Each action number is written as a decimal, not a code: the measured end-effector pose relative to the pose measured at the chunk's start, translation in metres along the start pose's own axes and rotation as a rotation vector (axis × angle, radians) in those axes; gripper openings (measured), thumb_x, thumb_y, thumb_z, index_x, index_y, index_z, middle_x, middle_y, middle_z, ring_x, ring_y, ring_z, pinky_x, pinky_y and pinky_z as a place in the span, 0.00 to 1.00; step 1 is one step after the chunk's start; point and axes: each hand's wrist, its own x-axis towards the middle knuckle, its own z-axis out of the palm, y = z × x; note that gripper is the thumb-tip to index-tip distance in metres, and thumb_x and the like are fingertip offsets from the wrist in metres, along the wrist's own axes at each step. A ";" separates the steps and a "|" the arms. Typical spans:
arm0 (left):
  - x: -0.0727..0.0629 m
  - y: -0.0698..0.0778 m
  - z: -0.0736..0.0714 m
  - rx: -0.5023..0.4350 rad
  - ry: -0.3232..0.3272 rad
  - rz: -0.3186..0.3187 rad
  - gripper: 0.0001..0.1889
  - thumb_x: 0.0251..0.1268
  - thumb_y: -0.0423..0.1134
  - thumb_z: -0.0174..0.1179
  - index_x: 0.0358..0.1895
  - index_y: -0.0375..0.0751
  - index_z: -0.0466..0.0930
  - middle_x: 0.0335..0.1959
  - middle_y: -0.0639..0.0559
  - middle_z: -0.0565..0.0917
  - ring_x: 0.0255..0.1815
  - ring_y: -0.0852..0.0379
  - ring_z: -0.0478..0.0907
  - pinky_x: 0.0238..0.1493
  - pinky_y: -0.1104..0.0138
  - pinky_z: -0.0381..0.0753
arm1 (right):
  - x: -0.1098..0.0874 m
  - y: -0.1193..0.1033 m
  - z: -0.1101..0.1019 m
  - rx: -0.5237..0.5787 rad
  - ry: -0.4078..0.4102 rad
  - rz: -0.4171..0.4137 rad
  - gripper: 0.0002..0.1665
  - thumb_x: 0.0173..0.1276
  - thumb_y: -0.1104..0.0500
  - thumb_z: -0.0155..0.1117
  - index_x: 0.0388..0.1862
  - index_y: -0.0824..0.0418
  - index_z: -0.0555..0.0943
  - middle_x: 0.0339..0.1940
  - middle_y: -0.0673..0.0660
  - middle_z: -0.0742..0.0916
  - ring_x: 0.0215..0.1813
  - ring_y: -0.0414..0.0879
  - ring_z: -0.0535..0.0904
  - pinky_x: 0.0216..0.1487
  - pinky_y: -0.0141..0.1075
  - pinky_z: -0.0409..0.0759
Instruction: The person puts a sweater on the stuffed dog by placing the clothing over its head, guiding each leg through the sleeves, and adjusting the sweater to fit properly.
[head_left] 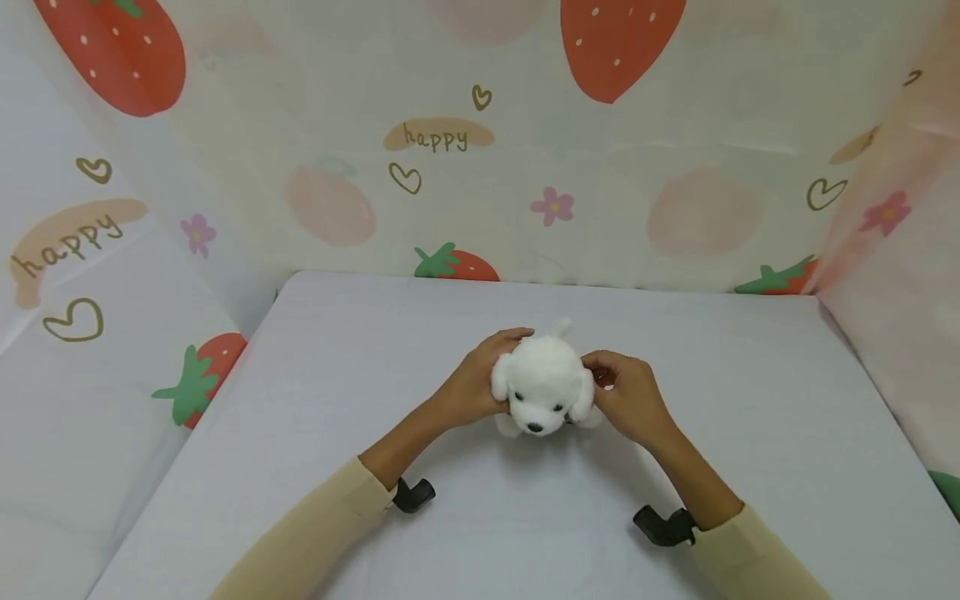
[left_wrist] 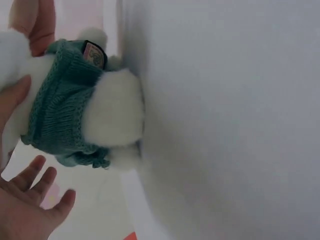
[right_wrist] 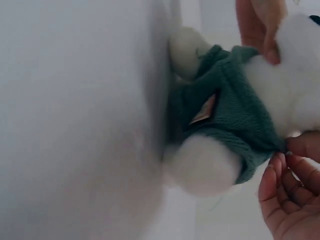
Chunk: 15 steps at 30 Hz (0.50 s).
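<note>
One toy dog point(head_left: 543, 375) upright on counter point(head_left: 495, 525), long axis near vertical. Gripping it above sweater point(left_wrist: 67, 100) with left hand point(head_left: 476, 379), thumb pressed in, other fingers spread. Pinching sweater's upper edge in right hand point(head_left: 630, 396), thumb to fingertip. Closer on right; rest of it down-left of pinch.

The plush dog point(head_left: 543, 375) is white, its knitted garment point(left_wrist: 65, 102) green, the backdrop point(head_left: 480, 200) strawberry-patterned.

Both arms point(head_left: 412, 435) reach forward, left grip point(head_left: 477, 379) with fingers point(left_wrist: 62, 206) parted, right grip point(head_left: 630, 395) pinching.
</note>
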 end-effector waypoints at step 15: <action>-0.005 0.001 0.006 0.202 0.018 0.012 0.34 0.48 0.36 0.81 0.62 0.41 0.77 0.64 0.49 0.75 0.65 0.53 0.73 0.64 0.60 0.75 | 0.007 0.016 -0.017 0.375 -0.084 0.292 0.18 0.76 0.56 0.63 0.51 0.71 0.84 0.40 0.62 0.88 0.40 0.49 0.84 0.43 0.35 0.84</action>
